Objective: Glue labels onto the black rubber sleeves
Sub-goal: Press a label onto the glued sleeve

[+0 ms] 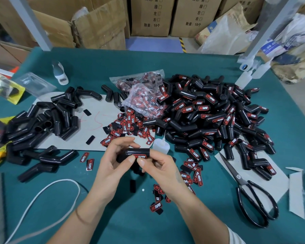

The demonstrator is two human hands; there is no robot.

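Both hands hold one black rubber sleeve (137, 151) above the green table (165, 226). My left hand (113, 161) grips its left end, thumb on its front. My right hand (158, 166) pinches the right part, its thumb pressing a red-and-black label (141, 156) onto the sleeve. A small white glue bottle (160, 146) stands just behind the sleeve. Plain sleeves (48, 120) lie heaped at the left, labelled sleeves (209, 113) at the right. Loose labels (127, 127) are scattered on the grey card and near my right wrist (192, 173).
Clear bags of labels (144, 95) sit at the centre back. Black scissors (250, 196) lie at the right, a white cord (48, 194) loops at the lower left. Another glue bottle (60, 73) lies at the back left. Cardboard boxes (151, 14) stand beyond the table.
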